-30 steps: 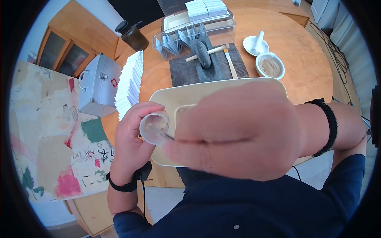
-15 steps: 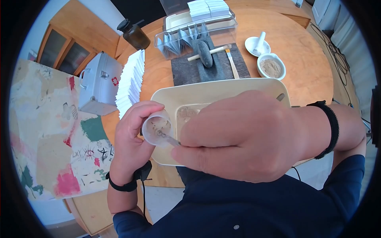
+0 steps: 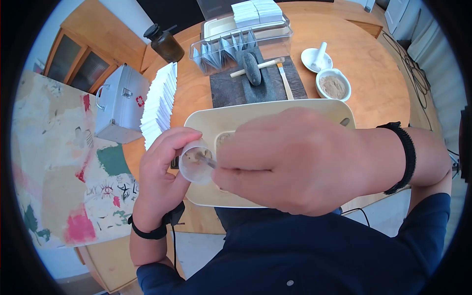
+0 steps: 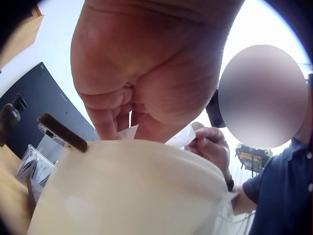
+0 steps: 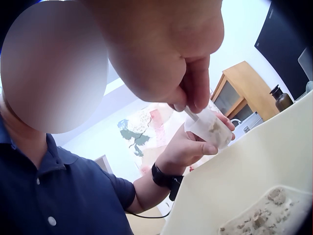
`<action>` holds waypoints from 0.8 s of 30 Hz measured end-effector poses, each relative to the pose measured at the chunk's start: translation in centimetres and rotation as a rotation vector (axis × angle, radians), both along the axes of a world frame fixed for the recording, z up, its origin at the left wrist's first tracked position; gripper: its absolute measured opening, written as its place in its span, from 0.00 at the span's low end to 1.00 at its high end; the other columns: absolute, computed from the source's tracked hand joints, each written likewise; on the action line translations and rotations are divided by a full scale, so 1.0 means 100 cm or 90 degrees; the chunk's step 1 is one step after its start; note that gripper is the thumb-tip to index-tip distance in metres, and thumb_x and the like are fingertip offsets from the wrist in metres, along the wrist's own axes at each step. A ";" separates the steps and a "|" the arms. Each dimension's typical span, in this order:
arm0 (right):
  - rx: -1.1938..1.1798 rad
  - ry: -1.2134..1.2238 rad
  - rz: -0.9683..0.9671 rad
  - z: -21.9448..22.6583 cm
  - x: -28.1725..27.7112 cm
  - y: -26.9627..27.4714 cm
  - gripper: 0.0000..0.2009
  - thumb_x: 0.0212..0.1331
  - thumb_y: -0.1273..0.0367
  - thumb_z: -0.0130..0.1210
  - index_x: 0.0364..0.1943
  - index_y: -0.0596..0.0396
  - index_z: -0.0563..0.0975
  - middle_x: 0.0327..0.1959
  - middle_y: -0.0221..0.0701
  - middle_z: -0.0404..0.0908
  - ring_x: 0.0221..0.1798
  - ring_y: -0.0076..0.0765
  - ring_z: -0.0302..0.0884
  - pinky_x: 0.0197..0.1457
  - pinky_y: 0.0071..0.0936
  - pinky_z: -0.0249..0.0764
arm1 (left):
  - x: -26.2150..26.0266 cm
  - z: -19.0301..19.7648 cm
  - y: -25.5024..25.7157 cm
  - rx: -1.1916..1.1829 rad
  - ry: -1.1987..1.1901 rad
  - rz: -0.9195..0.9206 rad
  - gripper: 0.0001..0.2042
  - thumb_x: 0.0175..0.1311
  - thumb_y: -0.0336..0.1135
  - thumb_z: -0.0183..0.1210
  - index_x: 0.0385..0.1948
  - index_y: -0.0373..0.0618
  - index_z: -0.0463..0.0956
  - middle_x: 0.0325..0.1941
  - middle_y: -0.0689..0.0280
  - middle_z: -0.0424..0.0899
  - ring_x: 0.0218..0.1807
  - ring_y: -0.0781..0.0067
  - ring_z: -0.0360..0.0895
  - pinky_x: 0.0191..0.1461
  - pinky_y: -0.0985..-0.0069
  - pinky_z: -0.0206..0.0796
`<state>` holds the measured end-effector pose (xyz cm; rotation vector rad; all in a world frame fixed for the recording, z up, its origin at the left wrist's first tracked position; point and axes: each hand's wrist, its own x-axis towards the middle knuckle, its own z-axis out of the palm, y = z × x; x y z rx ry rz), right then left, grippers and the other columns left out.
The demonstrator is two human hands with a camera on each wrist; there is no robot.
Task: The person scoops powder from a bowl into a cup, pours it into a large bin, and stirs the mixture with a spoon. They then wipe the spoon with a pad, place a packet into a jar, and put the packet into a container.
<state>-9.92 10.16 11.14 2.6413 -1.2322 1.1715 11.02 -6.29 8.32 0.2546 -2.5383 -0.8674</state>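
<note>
My left hand (image 3: 161,164) grips a small translucent plastic cup (image 3: 195,172) above the left side of a cream basin (image 3: 209,115), with the cup's mouth tilted up toward the head camera. Thumb and fingers of my right hand (image 3: 295,164) pinch a slim metallic tool (image 3: 208,161) whose tip reaches inside the cup; its far end is hidden by the hand. Small beige bits cling inside the cup, seen through its wall in the right wrist view. Down in the basin lie pale, crumbly lumps (image 5: 259,220), mostly covered by my right hand in the head view.
Behind the basin, a dark slate board (image 3: 226,91) bears a stone roller (image 3: 252,69) and a flat brush (image 3: 285,81). A bowl of beige powder (image 3: 333,87) and a mortar with pestle (image 3: 317,58) stand right. White folded papers (image 3: 160,105) and a metal case (image 3: 120,108) are left.
My right hand was blurred with motion a second ago and has shifted slightly left and up toward the cup. The tool's tip stays in the cup, whose tilt has changed a little.
</note>
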 end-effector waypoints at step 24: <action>-0.051 0.228 -0.021 0.013 -0.004 0.005 0.09 0.42 0.75 0.60 0.29 0.63 0.74 0.25 0.30 0.66 0.22 0.29 0.68 0.16 0.27 0.61 | 0.001 0.009 -0.001 -0.047 -0.021 0.004 0.22 0.51 0.19 0.63 0.52 0.41 0.80 0.50 0.58 0.84 0.46 0.64 0.83 0.48 0.75 0.74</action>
